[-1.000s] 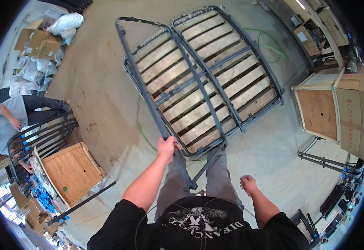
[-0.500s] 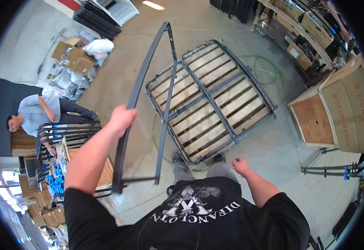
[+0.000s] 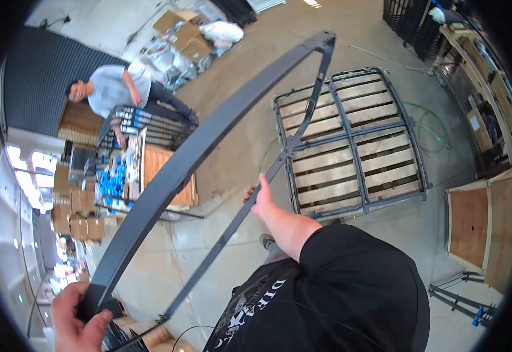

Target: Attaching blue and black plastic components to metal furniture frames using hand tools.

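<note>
Left hand (image 3: pixel 79 317), at the lower left edge of the view: fingers closed around the near end of a long dark grey metal frame section (image 3: pixel 209 138), gripping it from below. Right hand (image 3: pixel 259 196), near the centre: it lies against the thinner inner rail of the same frame, thumb raised; whether its fingers are wrapped round the rail cannot be told, since the rail and the wrist hide them. The frame section is lifted clear of the floor and runs diagonally from the left hand up to its far corner near the top of the view, where a crosspiece joins the broad outer bar to the inner rail.

On the grey concrete floor (image 3: pixel 226 234) behind the right hand lies a dark metal bed base with pale wooden slats (image 3: pixel 349 144), flat and well apart from the raised frame. A green hose (image 3: pixel 429 126) curls just beside its far right edge. A wooden crate (image 3: pixel 473 226) stands at right. At upper left another person in a grey shirt (image 3: pixel 115 91) bends over a dark metal rack (image 3: pixel 144 126), near a heap of flattened cardboard boxes (image 3: pixel 179 35).
</note>
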